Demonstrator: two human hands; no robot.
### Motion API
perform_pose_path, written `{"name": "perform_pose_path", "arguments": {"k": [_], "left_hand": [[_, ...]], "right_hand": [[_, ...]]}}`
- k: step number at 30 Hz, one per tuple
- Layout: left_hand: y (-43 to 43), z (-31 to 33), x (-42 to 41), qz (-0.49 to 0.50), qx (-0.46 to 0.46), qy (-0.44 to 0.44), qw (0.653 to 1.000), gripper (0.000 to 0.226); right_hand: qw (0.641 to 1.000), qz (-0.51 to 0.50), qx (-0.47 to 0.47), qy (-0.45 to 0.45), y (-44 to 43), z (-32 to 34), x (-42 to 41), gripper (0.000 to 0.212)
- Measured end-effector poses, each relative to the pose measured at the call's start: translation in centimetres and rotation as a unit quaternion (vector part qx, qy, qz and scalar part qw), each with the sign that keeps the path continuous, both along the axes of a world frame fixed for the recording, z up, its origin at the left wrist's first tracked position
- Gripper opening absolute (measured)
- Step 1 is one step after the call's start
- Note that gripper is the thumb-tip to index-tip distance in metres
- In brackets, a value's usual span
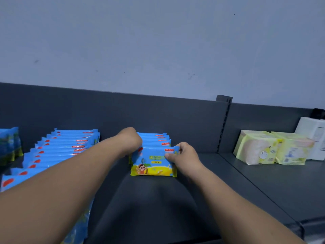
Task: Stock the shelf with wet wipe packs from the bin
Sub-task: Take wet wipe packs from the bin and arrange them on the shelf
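Note:
A short row of blue and yellow wet wipe packs stands upright on the dark grey shelf (158,199). The front pack (151,164) shows a cartoon figure on yellow. My right hand (184,156) pinches its upper right corner, thumb on the front face. My left hand (131,140) is curled over the upper left corner of the front packs of that row, its fingers hidden behind them. To the left runs a long row of the same packs (58,148), leaning front to back. The bin is out of view.
Pale yellow tissue bundles (258,147) and a white box (314,136) sit on the adjoining shelf section at right, past a slotted upright (224,124). More blue packs (10,143) stand at the far left. A grey wall rises behind the shelf back panel.

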State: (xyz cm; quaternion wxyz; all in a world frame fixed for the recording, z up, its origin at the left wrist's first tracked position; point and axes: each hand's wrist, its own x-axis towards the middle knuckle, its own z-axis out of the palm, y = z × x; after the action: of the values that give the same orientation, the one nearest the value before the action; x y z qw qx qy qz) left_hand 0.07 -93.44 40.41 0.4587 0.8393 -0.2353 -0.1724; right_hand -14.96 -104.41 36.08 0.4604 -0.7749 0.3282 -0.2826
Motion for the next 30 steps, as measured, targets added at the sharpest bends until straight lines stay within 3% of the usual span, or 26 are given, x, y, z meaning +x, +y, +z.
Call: {"name": "perform_pose_path", "arguments": {"k": [6,10,13,17,22,26,30], "left_hand": [[0.2,0.5,0.8,0.005,-0.025,-0.030,0.999,0.015],[1.3,0.7,-0.2,-0.022,0.043,-0.090,0.995,0.011],[2.0,0.6,-0.9,-0.054,0.080,-0.128,0.987,0.022],[2.8,0.4,-1.7,-0.066,0.118,-0.182,0.974,0.058],[3.6,0.1,-3.1,-0.058,0.165,-0.307,0.935,0.083],[5.1,-0.2,-4.7,-0.057,0.168,-0.377,0.909,0.084],[7.0,-0.3,-7.0,-0.055,0.173,-0.442,0.879,0.081]], "right_hand": [[1.000,0.000,-0.005,0.009,-0.2,0.4,1.4,0.027],[1.000,0.009,-0.005,0.029,0.1,0.4,1.2,0.041],[1.000,0.008,0.004,0.030,0.4,0.3,0.8,0.051],[0.999,0.004,-0.011,0.032,0.8,0.3,0.3,0.061],[0.990,-0.021,-0.116,0.073,1.7,0.5,-1.1,0.068],[0.971,-0.004,-0.218,0.095,3.1,0.8,-2.8,0.058],[0.923,0.003,-0.359,0.136,4.8,0.9,-4.7,0.059]]}}
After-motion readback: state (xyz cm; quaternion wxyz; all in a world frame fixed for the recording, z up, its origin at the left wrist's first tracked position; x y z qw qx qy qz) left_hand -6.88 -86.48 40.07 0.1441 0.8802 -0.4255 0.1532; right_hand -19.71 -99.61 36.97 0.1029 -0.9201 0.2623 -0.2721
